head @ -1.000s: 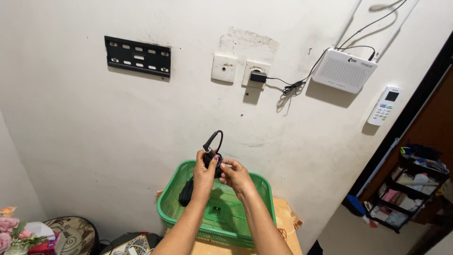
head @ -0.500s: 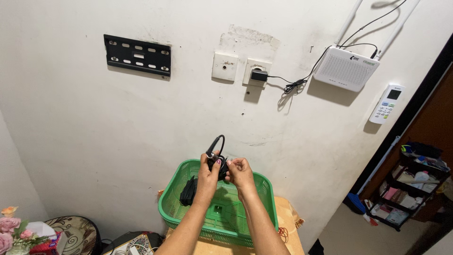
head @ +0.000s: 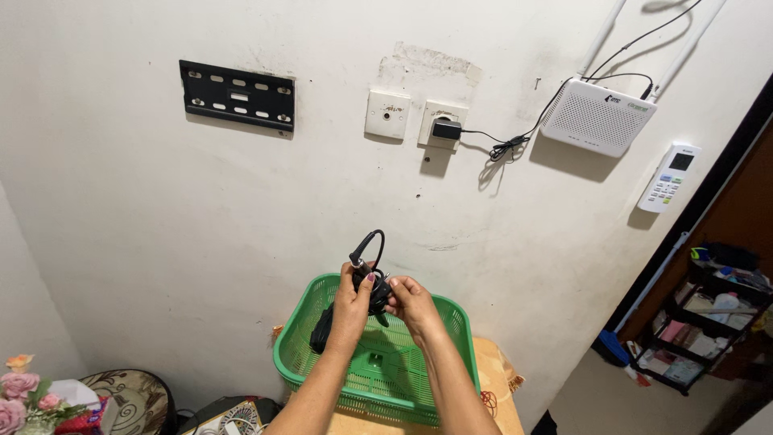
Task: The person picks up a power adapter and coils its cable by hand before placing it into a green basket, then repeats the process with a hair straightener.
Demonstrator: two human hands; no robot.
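In the lower middle of the frame the person's left hand [head: 352,310] was closed around a coiled black cable bundle [head: 372,288], with one plug end [head: 360,252] sticking up above the thumb. The right hand [head: 414,302] pinched the same bundle from the right side, its fingertips [head: 393,292] pressed to the coil. Both hands were held just above a green plastic basket [head: 444,354], which sat on a wooden table [head: 489,374] against the white wall; a second black piece [head: 321,329] hung down behind the left wrist over the basket's near rim, though whether it joined the bundle could not be told. In the upper middle of the frame a black adapter [head: 446,130] sat in a wall socket [head: 440,125], its lead running right to a white router [head: 597,118], with a white remote control [head: 668,178] mounted further right and a black wall bracket [head: 237,95] at upper left. To handle the coil well, it seemed wise to keep the left grip firm on the loops while the right fingers worked one strand at a time, so the bundle stayed tidy over the basket.
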